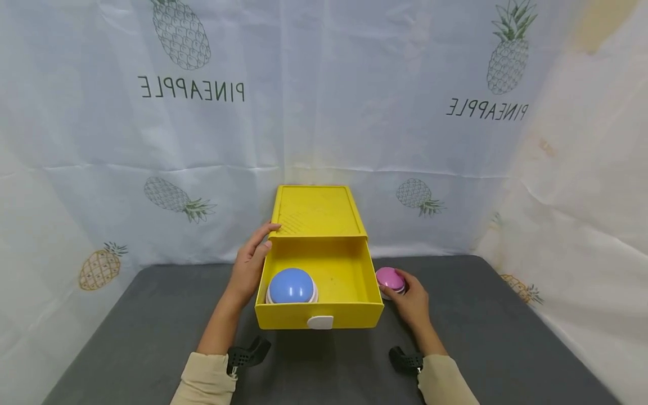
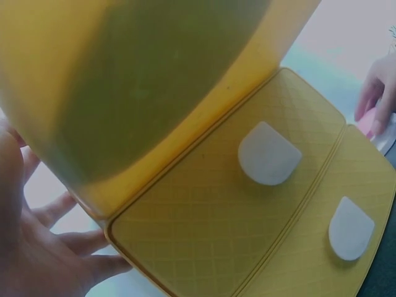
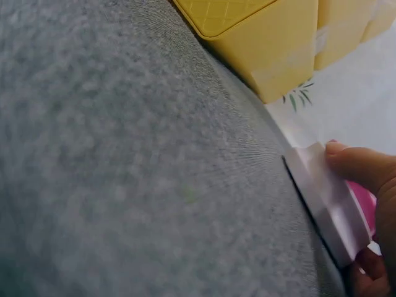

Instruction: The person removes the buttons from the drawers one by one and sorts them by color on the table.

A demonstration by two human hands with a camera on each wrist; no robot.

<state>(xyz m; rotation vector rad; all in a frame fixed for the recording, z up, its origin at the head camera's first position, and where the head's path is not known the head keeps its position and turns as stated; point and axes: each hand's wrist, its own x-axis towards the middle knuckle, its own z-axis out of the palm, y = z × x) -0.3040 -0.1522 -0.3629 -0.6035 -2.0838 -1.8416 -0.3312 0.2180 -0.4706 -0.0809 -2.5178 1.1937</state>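
Note:
A yellow drawer (image 1: 283, 318) is pulled out of a yellow cabinet (image 1: 321, 208). Inside, at its front left, sits a blue dome-shaped button (image 1: 291, 284) with a white base. My left hand (image 1: 247, 273) rests against the cabinet's left side, its fingers spread and mostly straight in the left wrist view. Right of the drawer, my right hand (image 1: 416, 301) grips a pink dome-shaped button (image 1: 388, 278) between thumb and fingers. From the right wrist, its white base (image 3: 328, 201) shows tilted in the frame, with the thumb on it; whether it touches the table cannot be told.
Below the open drawer, the cabinet has more drawer fronts with white handles (image 2: 270, 154). A dark grey table (image 1: 152, 332) carries the cabinet near its back edge. White curtains (image 1: 324, 112) printed with pineapples hang behind and at both sides.

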